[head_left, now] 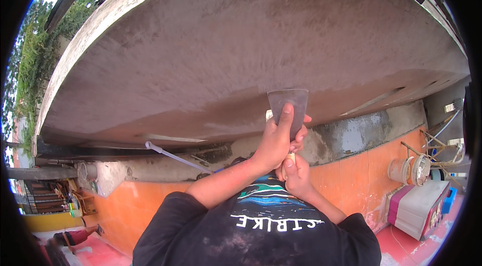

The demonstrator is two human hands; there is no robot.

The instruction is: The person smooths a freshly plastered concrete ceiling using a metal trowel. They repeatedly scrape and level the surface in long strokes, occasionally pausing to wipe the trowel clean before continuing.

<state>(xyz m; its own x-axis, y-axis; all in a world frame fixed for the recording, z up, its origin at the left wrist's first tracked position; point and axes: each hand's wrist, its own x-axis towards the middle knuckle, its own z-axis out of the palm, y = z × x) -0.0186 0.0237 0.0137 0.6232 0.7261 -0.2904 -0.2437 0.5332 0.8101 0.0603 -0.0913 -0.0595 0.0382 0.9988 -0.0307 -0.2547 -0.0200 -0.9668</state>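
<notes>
The scraper (297, 99) is at the centre of the frame, its blade pointing up the frame against or just short of the wall (236, 35); whether its edge touches cannot be told. The left hand (277, 138) pinches the blade, thumb flat on the near face and fingers wrapped behind, their tips showing at its right side. The right hand (297, 170), just below, is closed around the pale handle. So 2 hands hold 1 tool. A pale scrap (269, 115) shows at the left of the blade, too hidden to identify.

The wall looks mostly covered: across the upper and middle frame it carries an even, matt, grey-brown coat with faint streaks. Lower down runs a darker band (191, 111), seemingly damp, and the blade stands at its upper border, so this part looks the less finished. Pale streaks at the band's right (374, 100) and lower left (181, 139) may be glare or gaps; I cannot tell. How much is left beyond that does not show.

Below, a wet patch (351, 138) marks the concrete strip (314, 150). Buckets (401, 170) and a pale box (414, 211) stand at the right.
</notes>
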